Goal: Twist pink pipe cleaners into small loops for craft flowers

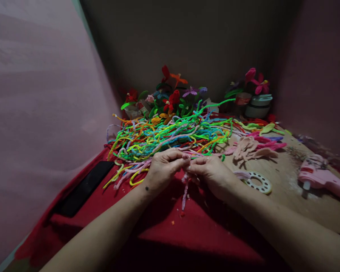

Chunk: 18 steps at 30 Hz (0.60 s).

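My left hand and my right hand meet above the red cloth, with thumbs and fingers pinched. Between their fingertips is a pale pink pipe cleaner, one end of which hangs down toward the cloth. The part in the fingers is mostly hidden, so its shape there cannot be made out. Just beyond the hands lies a large tangled pile of pipe cleaners in green, yellow, blue, orange and pink. Beside my right wrist rests a white ring with holes.
A black phone-like slab lies at the left on the red cloth. To the right are beige looped pieces and a pink glue gun. Fuzzy flowers and a lidded jar stand at the back.
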Tool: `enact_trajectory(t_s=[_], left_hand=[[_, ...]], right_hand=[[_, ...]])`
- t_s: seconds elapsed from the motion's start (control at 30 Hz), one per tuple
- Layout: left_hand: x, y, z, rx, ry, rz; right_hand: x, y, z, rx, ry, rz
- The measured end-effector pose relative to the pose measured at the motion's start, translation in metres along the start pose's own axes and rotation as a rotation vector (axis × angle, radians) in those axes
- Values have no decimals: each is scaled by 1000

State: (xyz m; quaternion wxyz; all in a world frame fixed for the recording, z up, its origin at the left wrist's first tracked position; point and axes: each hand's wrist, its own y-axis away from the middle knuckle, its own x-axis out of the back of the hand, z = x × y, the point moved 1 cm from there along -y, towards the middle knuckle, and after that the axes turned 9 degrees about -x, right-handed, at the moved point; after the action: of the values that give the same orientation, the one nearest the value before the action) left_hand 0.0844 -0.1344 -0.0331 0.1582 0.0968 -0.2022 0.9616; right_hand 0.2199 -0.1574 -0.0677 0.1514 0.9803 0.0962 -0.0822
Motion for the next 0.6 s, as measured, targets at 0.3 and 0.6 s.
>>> enact_trajectory(t_s=[0.3,0.6], left_hand=[[8,-2,-7,224,324,-104],[8,2,-3,214,144,-165]], right_hand=[[-5,2,-4,-5,-241,-293],[-5,5,-4,85,-42,-131]])
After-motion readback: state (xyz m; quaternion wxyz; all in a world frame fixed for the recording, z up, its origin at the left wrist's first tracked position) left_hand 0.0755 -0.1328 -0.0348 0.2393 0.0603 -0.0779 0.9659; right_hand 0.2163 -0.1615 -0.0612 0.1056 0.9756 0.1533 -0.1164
